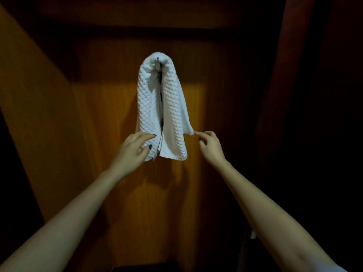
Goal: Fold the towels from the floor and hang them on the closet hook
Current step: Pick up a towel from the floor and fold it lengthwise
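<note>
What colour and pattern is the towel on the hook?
The towel is white with a raised waffle weave; head view.

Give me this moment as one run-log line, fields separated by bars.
towel: draped on hook | left hand: touches lower left fold | right hand: beside right corner, contact unclear

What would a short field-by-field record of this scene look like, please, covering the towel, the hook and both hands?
towel: white, waffle-textured, folded, draped over the hook, both halves hanging down
hook: metal, on the wooden closet wall, tip showing above the fold
left hand: fingers touch the towel's lower left half
right hand: loosely curled beside the lower right corner, holding nothing
task state: this towel is hung
</note>
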`<state>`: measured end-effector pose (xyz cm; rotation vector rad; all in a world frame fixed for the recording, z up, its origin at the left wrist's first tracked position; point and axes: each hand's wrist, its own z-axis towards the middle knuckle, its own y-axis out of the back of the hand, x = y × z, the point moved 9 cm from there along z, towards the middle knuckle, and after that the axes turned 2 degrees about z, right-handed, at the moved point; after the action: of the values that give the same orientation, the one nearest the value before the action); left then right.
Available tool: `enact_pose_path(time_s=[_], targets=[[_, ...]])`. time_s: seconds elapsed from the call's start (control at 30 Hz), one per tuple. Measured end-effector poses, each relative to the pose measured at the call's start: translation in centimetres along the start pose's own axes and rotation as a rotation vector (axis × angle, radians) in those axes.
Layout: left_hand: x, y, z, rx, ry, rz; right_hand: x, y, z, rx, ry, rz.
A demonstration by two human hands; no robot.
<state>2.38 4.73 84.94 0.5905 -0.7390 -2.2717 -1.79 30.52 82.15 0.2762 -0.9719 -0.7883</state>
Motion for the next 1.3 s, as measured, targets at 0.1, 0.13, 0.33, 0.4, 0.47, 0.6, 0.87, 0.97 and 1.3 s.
enact_pose_path(time_s=[0.1, 0.13, 0.33, 0.4, 0.47, 0.6, 0.87, 0.97, 1.3], targets=[[-3.6, -2.0, 3.0, 0.078, -0.184, 0.079, -1.2, -0.8, 2.4, 0.034, 0.008, -0.013], [-4.8, -2.7, 4.4, 0.092, -0.267, 0.124, -1.5, -1.2, 3.4, 0.032, 0.011, -0.003], [-8.4, -8.4, 11.4, 0.149, -0.582, 0.451, -2.5, -6.3, 8.0, 0.113, 0.122, 0.044], [-7.8, -10.2, 14.4, 0.216, -0.483, 0.586, -3.3, -6.7, 8.5, 0.016, 0.100, 0.118], [-7.3, -11.3, 17.3, 0.266, -0.407, 0.754, -4.4, -5.6, 8.6, -0.168, 0.067, 0.148], [-6.9, -11.0, 22.2, 0.200, -0.390, 0.880, -5.6, -3.5, 8.3, -0.430, 0.094, 0.195], [-6.3, -10.7, 24.2, 0.231, -0.511, 0.734, -5.2, -3.2, 9.3, -0.469, 0.280, 0.208], [-5.4, -10.8, 24.1, 0.271, -0.532, 0.695, -4.9, -2.8, 8.8, -0.490, 0.339, 0.159], [-5.2, -14.6, 24.8, 0.405, -0.582, 0.580, -7.9, -4.0, 8.6, -0.573, 0.315, 0.017]])
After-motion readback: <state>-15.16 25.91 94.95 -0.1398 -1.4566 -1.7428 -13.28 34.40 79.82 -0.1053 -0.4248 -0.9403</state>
